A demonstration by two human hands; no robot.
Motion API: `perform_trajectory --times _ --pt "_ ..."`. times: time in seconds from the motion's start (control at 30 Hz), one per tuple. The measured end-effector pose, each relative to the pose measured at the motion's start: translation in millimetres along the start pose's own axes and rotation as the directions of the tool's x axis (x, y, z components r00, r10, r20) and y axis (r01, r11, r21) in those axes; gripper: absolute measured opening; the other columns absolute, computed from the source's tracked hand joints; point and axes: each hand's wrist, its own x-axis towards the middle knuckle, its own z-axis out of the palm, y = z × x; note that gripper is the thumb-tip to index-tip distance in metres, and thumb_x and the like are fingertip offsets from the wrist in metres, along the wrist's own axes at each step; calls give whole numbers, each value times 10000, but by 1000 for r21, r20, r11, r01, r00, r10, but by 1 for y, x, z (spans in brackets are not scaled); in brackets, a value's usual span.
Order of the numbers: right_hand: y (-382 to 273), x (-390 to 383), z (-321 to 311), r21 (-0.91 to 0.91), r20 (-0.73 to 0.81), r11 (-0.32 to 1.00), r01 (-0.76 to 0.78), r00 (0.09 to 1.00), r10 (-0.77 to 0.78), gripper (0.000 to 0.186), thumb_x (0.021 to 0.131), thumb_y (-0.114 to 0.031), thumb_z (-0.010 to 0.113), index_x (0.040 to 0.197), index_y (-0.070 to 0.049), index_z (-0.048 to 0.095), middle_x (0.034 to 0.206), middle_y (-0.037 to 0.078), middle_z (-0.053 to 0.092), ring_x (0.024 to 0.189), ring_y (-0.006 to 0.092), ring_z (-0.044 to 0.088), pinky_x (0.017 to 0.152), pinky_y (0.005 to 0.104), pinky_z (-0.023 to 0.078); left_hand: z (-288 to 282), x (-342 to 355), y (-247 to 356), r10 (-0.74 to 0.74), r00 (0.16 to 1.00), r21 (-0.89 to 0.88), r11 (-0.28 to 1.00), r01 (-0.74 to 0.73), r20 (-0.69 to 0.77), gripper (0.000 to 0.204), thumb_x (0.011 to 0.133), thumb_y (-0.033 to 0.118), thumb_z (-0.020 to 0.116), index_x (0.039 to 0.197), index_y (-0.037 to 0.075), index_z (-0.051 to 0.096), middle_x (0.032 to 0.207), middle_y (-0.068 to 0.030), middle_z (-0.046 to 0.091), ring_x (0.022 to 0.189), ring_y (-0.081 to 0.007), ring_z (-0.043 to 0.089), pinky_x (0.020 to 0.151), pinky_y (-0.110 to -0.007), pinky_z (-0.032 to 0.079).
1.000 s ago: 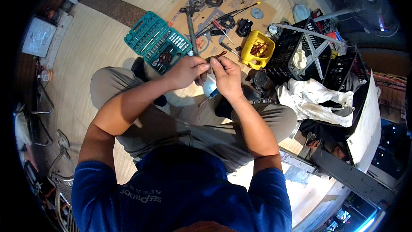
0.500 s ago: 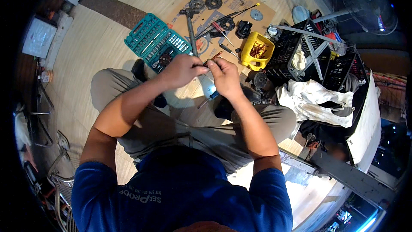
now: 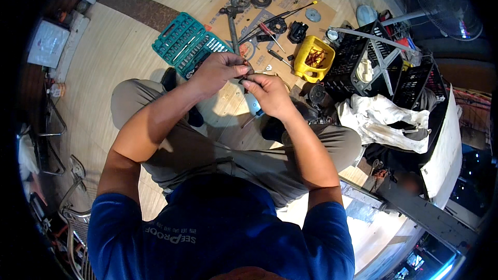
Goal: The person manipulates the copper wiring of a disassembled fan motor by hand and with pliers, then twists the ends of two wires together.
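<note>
1. My left hand [image 3: 218,75] and my right hand [image 3: 271,95] are nearly meeting in front of me, with the fingers closed narrow on a small dark piece [image 3: 247,74]. Its exact shape I cannot tell, because the fingertips cover much of it.
2. This piece is held up between my hands, above the near edge of the cardboard sheet [image 3: 326,23].
3. On the left side, the wooden floor [image 3: 104,72] gives wide open room, beyond my knee and the tool case.
4. Between my legs there is a smaller free part of floor, where the blue-handled screwdriver [image 3: 258,112] lies near my right foot.
5. On the right side the room is tight: the black crate [image 3: 340,57] and the white cloth [image 3: 384,119] stand close together past my forearm.
6. The green tool case [image 3: 157,46] lies open just beyond my left hand, which hides its near corner; shiny sockets sit in rows inside.
7. The yellow container [image 3: 301,58], cut open at the top, stands at the right edge of the cardboard and holds many thin reddish pieces.
</note>
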Motion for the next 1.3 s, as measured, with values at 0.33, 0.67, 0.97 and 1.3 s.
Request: perform_trajectory --times 0.33,0.67,0.97,1.3 --pt "-7 -3 14 -494 -175 832 252 908 -380 162 868 -168 640 896 -8 640 685 178 596 609 316 593 602 350 479 10 -7 11 147 984 506 859 -75 -103 215 827 149 675 951 -26 661 831 -40 658 730 -102 579 676 -264 482" --pt "-5 -5 10 -89 -9 991 99 995 -100 189 884 -164 619 973 2 641 800 187 647 690 302 609 664 317 482 5 -7 11 103 995 227 969 -102 5 208 854 114 634 997 -35 659 880 -32 666 746 -107 593 686 -264 489" --pt "2 -6 24 -635 -72 754 169 959 -275 128 852 -150 591 834 -24 597 769 171 616 754 366 611 667 441 488 20 -10 8 225 956 542 835 -90 -188 214 796 162 694 895 -26 666 737 -132 664 650 -151 612 633 -301 485" --pt "1 -7 18 -300 -121 939 167 970 -211 193 874 -155 608 980 3 644 809 199 645 738 319 632 692 374 496 10 -5 10 68 996 303 952 -45 -65 206 852 155 643 946 -27 656 866 -61 668 778 -103 583 719 -269 474"
